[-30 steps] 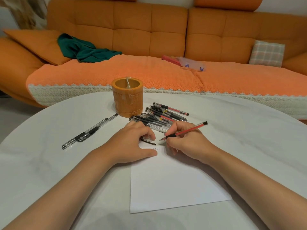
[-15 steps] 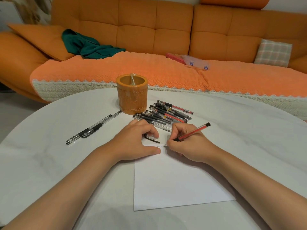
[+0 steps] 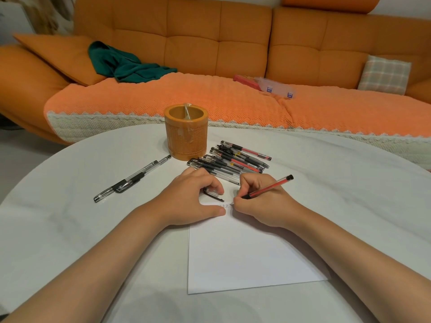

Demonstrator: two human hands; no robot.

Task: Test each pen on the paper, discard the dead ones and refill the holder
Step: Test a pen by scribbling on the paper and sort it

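Writing on paper (image 3: 245,252) with red pen (image 3: 268,188), right hand (image 3: 261,206), tip seemingly touching

right hand (image 3: 261,203) gripping red pen (image 3: 268,188), paper (image 3: 245,257)

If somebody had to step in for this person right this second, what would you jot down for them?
Right hand: holding a red pen, tip on the top edge of the paper.
Left hand: resting on the paper's top corner, fingers over a pen cap.
Pile of pens lies beside the holder; two pens lie apart to the left.
Done: a few small marks on the paper.
Left: finish this pen, test the pile, discard dead ones, refill the holder, which looks nearly empty.
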